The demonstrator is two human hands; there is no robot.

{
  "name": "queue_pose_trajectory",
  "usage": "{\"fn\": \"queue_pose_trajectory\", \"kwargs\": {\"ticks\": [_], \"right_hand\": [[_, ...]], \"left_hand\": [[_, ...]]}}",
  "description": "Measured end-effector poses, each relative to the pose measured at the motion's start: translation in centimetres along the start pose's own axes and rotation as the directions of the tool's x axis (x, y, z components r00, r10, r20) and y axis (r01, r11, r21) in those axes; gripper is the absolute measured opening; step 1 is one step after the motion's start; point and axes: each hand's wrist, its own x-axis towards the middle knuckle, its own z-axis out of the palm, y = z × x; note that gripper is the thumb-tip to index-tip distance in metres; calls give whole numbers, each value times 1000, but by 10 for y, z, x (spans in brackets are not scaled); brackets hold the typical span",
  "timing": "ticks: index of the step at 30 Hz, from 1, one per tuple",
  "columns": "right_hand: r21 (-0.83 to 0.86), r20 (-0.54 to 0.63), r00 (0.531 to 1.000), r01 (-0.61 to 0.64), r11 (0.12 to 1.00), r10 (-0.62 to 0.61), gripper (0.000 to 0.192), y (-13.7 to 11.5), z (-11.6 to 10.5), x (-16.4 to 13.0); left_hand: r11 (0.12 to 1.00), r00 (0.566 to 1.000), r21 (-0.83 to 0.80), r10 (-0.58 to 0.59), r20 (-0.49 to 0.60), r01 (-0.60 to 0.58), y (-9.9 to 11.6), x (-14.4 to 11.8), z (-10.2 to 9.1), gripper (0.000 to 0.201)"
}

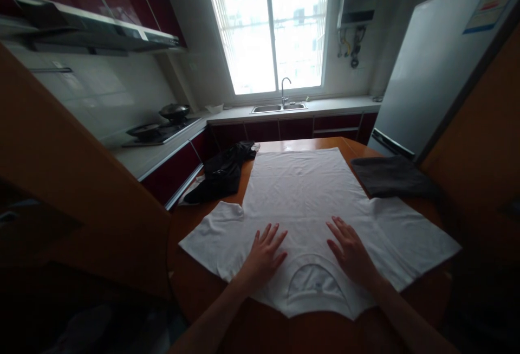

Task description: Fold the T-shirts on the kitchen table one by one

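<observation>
Soft, light white T-shirt (309,191) spread flat on desk (195,283). Hands apart, palms pressed open: left (264,253) at seven o'clock, right (351,253) at five. Best gripped at shoulder seams.

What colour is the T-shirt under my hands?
Plain white T-shirt, clearest in the head view, spread flat on the table.

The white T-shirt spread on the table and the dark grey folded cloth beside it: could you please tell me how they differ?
The white T-shirt lies opened out flat with sleeves spread, while the dark grey folded cloth is a compact rectangle. The T-shirt covers most of the wooden table; the grey cloth takes only its right far edge. Both the left hand and the right hand press flat on the T-shirt; neither touches the grey cloth. Both are fabric resting on the same table.
</observation>
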Motion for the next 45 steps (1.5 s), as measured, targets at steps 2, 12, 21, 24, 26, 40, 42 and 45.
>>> {"fn": "queue_pose_trajectory", "kwargs": {"ticks": [2,12,21,24,26,40,42,45], "right_hand": [[-47,91,995,36,998,-32,54,-5,-2,-2],[-66,251,965,97,993,-78,57,-30,-26,-6],[-61,261,962,95,994,-76,59,-36,-36,-26],[-61,266,962,75,995,-57,56,-35,-36,-35],[-58,234,971,60,996,-45,54,-34,-36,-38],[-45,267,963,-17,999,29,52,-34,-34,-39],[-42,258,966,-13,999,24,52,-32,-32,-41],[-48,244,970,-2,999,14,53,-29,-29,-43]], "left_hand": [[999,999,25,39,38,-40,4,-3,1,56],[994,998,86,69,-9,-68,20,-15,9,69],[973,977,91,206,53,-210,29,-36,-3,72],[971,968,64,222,121,-231,31,-39,-6,73],[970,966,53,230,117,-238,33,-40,-9,75],[967,963,18,250,105,-253,38,-49,-5,75],[971,963,-2,239,122,-241,39,-50,-7,75],[970,960,-54,242,143,-236,39,-52,-13,76]]}}
